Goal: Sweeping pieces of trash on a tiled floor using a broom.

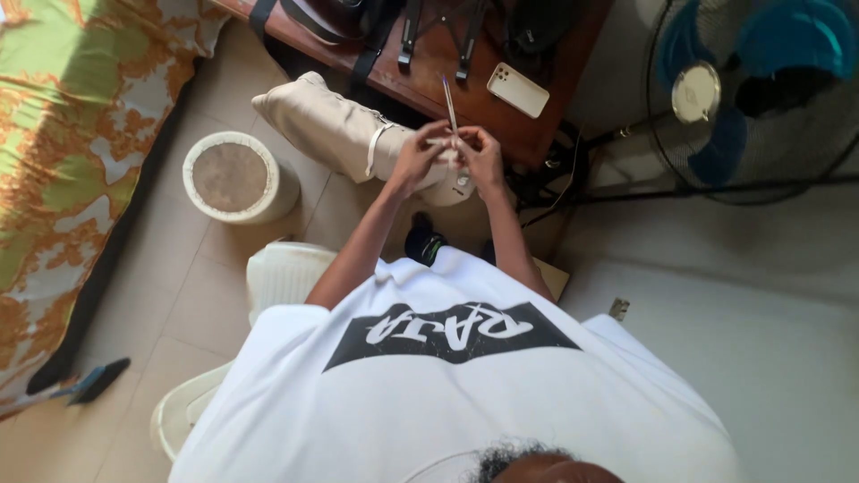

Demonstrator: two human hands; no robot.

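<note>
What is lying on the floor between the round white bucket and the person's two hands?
In the head view, a beige bag lies on its side between the white bucket and the left hand and right hand.

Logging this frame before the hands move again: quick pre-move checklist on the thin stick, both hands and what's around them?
1. Left hand on the thin pale stick: ok, fingers pinch near its lower end.
2. Right hand on the stick: ok, fingers meet the left hand's there.
3. Stick upright: ok, tip slightly tilted, above the brown wooden table.
4. White smartphone apart from the stick: ok, lying on the table.
5. Beige fabric bag under the hands: cannot tell if touched.
6. What the fingertips hold besides the stick: cannot tell, too small.
</note>
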